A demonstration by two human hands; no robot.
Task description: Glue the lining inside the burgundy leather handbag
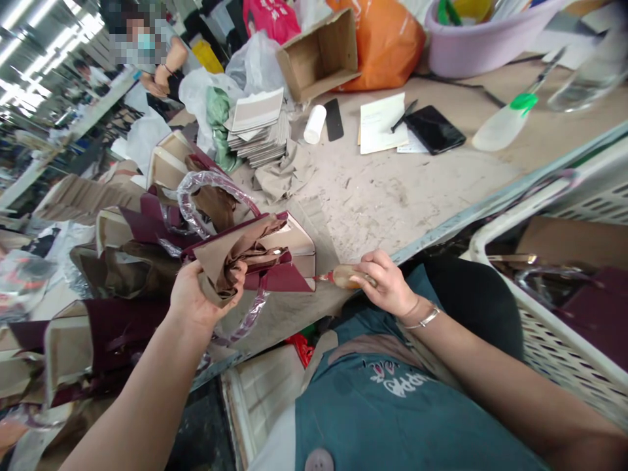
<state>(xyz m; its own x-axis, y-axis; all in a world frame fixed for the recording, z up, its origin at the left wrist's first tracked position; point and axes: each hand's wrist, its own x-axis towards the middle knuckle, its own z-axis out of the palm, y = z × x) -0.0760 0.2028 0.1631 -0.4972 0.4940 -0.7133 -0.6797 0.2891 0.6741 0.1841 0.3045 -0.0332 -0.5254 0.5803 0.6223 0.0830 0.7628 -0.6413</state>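
A maroon handbag (289, 278) with a beige side panel lies on its side on the table, its brown lining (245, 252) pulled out in folds. My left hand (203, 291) is closed around that lining at the bag's left. In my right hand (383, 281) is a small squeeze bottle (346, 277) with a yellowish body and a red nozzle. The nozzle points left, at the lower corner of the side panel; whether it touches, I cannot tell. One plastic-wrapped handle (248, 320) hangs below the bag, and another (184, 190) arches above it.
More maroon bags (110, 333) crowd the left. Behind are stacked grey panels (260, 127), a cardboard box (321, 55), a phone (436, 127), a green-capped bottle (505, 124) and a purple basin (471, 49). A white plastic basket (564, 353) stands at right. Another person (161, 59) sits far left.
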